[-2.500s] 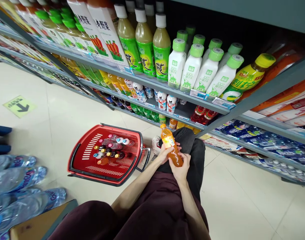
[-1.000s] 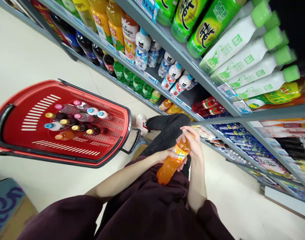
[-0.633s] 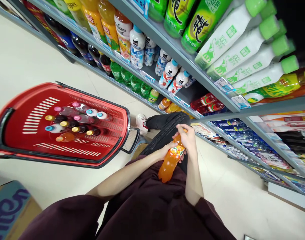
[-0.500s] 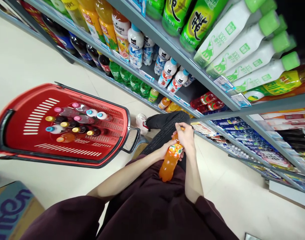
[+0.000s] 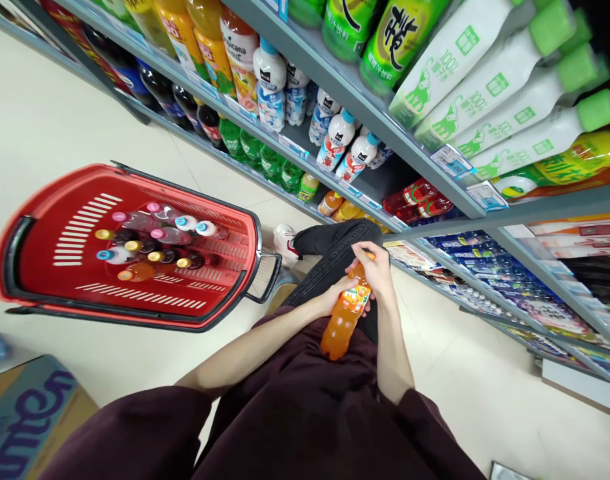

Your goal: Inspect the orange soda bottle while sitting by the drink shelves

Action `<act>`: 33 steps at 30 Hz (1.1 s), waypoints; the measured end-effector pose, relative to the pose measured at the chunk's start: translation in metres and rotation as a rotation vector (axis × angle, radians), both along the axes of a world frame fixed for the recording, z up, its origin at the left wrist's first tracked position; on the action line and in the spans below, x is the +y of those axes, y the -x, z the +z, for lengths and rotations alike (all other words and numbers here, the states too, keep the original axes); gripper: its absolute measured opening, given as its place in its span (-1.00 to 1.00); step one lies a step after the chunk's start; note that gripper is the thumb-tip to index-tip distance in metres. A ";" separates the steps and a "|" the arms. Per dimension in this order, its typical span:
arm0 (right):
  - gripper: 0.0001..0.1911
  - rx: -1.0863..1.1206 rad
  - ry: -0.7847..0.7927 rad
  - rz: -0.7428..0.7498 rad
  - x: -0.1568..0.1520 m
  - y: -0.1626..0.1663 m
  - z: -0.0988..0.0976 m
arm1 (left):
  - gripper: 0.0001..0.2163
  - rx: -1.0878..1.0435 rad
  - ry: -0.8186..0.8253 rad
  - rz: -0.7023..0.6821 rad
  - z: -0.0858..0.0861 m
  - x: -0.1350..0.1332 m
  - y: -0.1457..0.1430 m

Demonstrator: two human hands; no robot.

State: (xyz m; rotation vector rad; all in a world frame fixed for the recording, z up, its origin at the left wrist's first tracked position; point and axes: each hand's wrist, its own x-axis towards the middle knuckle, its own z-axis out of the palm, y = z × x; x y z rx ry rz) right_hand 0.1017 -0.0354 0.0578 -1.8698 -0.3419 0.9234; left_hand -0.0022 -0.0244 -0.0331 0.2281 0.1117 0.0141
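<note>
An orange soda bottle (image 5: pixel 341 327) lies tilted across my lap, its base toward my body and its cap end pointing away. My left hand (image 5: pixel 336 295) is closed around its middle, beside the label. At the neck end my right hand (image 5: pixel 373 265) grips the bottle, with thumb and fingers about the orange cap, which they mostly cover. To the left stands a red shopping basket (image 5: pixel 27 283) with a black rim and handle. Inside it are several upright bottles with pink, blue, white, yellow and orange caps.
Drink shelves (image 5: pixel 369 107) run diagonally along the far side, stocked with bottles such as white ones with green caps (image 5: pixel 449 87). A cardboard box (image 5: pixel 69 407) sits at the lower left. My shoe (image 5: pixel 285 245) is on the floor between basket and shelf.
The view has shifted slightly, so the basket sits a little further right in it. Both hands stay on the bottle; the right hand's fingers have changed their bend slightly at the cap.
</note>
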 end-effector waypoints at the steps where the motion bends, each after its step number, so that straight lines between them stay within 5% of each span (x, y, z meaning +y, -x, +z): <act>1: -0.65 0.020 -0.017 -0.008 -0.002 0.000 0.000 | -0.49 0.000 -0.003 0.000 0.000 -0.001 0.000; 22: -0.88 0.260 -0.459 0.084 -0.036 -0.019 -0.003 | -0.48 -0.011 -0.093 0.063 -0.002 -0.010 -0.005; 28: -0.74 0.191 -0.236 -0.112 -0.050 -0.009 0.002 | -0.41 0.046 -0.210 0.163 -0.005 -0.010 -0.007; 33: -0.70 0.183 -0.246 -0.332 -0.066 0.006 -0.004 | -0.42 0.014 -0.374 0.177 -0.002 -0.010 -0.009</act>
